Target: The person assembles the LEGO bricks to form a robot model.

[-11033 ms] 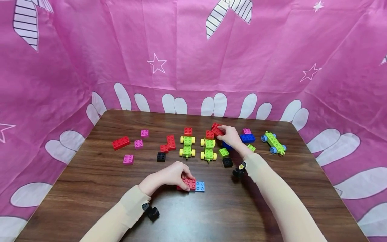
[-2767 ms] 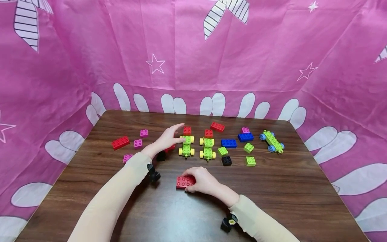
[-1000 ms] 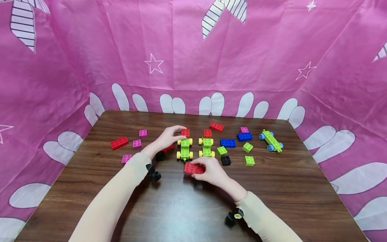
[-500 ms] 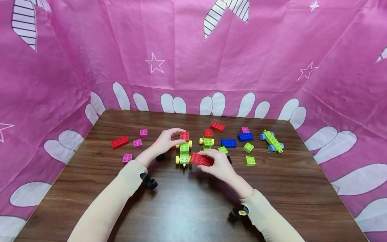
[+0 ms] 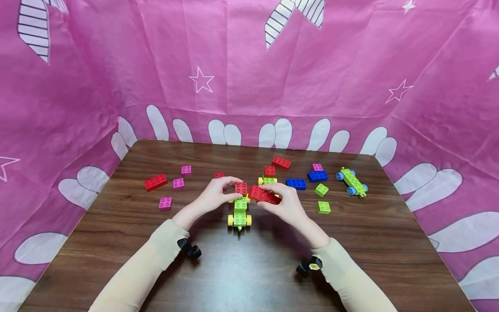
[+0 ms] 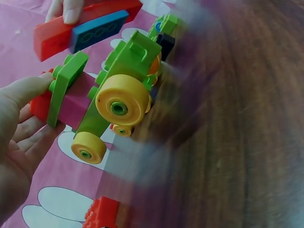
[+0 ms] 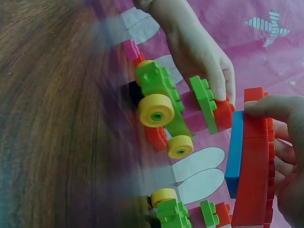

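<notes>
My left hand (image 5: 213, 196) grips a small toy car (image 5: 240, 219) by its top. The car has a green base, yellow wheels (image 6: 118, 99), a pink block (image 6: 76, 107), a green block (image 7: 203, 102) above that and a small red block (image 5: 241, 188) uppermost. Thumb and fingers lie on either side of the red block. Close by on the right, my right hand (image 5: 290, 206) pinches a long piece of joined red building blocks (image 7: 254, 175), tilted, with a blue block (image 7: 234, 154) fixed to its underside. A narrow gap separates the two pieces.
Another yellow-wheeled car (image 5: 269, 180) stands behind my right hand. A green car with blue wheels (image 5: 352, 182) is at the far right. Blue blocks (image 5: 296, 184), green blocks (image 5: 324, 207) and a red block (image 5: 281, 162) lie nearby; pink blocks (image 5: 165, 203) lie left.
My left hand has taken hold of the car and drawn it towards me. My right hand has lifted the red piece from the table's middle and brought it beside the car.
</notes>
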Available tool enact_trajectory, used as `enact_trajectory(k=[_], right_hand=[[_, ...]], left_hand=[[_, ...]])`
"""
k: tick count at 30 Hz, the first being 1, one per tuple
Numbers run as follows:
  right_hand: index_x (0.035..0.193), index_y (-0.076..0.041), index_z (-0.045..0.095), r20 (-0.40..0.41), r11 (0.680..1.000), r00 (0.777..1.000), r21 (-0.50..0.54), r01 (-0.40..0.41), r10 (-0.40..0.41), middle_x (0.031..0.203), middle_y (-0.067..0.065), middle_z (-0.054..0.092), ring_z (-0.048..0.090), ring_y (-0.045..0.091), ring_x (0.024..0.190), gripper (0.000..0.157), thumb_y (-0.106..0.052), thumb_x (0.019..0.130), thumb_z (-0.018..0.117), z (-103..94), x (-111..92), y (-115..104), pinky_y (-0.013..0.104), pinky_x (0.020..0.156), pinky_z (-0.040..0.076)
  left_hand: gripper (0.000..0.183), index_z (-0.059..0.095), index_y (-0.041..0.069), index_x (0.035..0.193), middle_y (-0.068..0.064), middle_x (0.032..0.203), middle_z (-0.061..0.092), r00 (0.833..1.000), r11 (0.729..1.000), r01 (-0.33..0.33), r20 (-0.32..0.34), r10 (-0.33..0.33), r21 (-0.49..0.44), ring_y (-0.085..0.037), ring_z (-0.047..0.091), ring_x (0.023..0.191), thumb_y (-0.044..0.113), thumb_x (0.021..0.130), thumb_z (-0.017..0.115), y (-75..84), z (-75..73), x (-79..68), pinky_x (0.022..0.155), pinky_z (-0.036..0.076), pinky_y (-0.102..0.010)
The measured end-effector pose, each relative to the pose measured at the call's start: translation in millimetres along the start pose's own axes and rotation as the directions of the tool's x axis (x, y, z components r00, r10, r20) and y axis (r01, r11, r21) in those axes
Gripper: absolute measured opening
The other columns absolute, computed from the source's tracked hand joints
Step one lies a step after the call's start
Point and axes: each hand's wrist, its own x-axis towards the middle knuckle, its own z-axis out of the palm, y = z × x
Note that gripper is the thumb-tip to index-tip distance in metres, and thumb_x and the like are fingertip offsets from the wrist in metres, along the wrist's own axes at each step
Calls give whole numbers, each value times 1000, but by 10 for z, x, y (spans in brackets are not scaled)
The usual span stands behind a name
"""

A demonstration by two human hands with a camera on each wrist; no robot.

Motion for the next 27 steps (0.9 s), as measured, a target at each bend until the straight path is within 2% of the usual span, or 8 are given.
enact_trajectory(k=[5,12,21,27], right_hand=[[109,-5,72,13,999,1000,35,-21,21,104,12,72,67,24,93,39,-13,73,85,14,49,6,38,74,58],[111,-5,71,29,996,999,78,-40,38,106,13,71,66,23,90,40,-12,74,83,43,104,34,35,73,57],[116,-10,71,103,984,986,104,-143,132,112,9,69,66,21,93,42,-21,77,82,60,162,72,32,76,56],[116,-13,71,121,986,986,110,-126,112,111,7,69,64,20,95,42,-23,77,82,78,192,93,32,76,56]], left_hand=[[40,65,5,119,-7,111,69,1000,1000,11,14,-12,21,-23,63,106,19,84,75,10,54,-74,91,50,-47],[39,65,9,119,-4,113,68,998,999,40,41,-41,24,-21,62,107,23,85,75,-9,107,-141,90,52,-43],[39,64,6,121,-7,116,68,996,999,48,74,-50,24,-23,62,110,21,86,73,-12,130,-190,95,50,-43],[38,64,6,121,-6,116,68,995,999,47,83,-48,13,-23,62,110,22,87,72,-32,145,-206,96,49,-43]])
